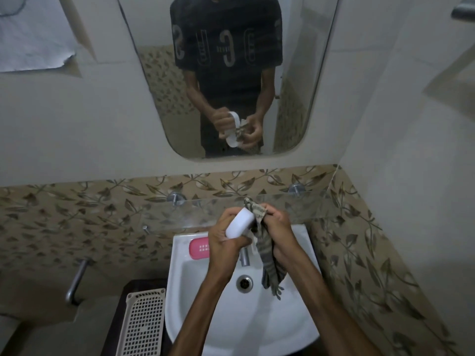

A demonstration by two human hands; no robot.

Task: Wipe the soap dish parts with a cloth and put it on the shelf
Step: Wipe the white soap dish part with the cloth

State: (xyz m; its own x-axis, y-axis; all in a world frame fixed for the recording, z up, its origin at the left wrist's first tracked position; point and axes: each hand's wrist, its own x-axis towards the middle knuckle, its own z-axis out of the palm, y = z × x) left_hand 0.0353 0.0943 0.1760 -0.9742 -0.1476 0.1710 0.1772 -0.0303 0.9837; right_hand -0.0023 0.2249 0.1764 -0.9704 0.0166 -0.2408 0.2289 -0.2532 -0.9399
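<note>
My left hand (221, 240) grips a white oval soap dish part (239, 223) above the sink, tilted on its side. Pressed against the part's right edge is a striped grey-brown cloth (267, 258), which my right hand (279, 227) holds bunched; its tail hangs down over the basin. A pink soap dish part (197, 249) with a perforated patch lies on the sink's back left ledge. A glass shelf (308, 204) on two metal pegs runs along the wall just behind my hands.
The white sink (195, 304) has a drain (244, 283) and a metal tap (244, 256) below my hands. A white lattice basket (142, 322) stands left of the sink. A metal pipe (77, 281) sticks out at the left. A mirror (159, 98) hangs above.
</note>
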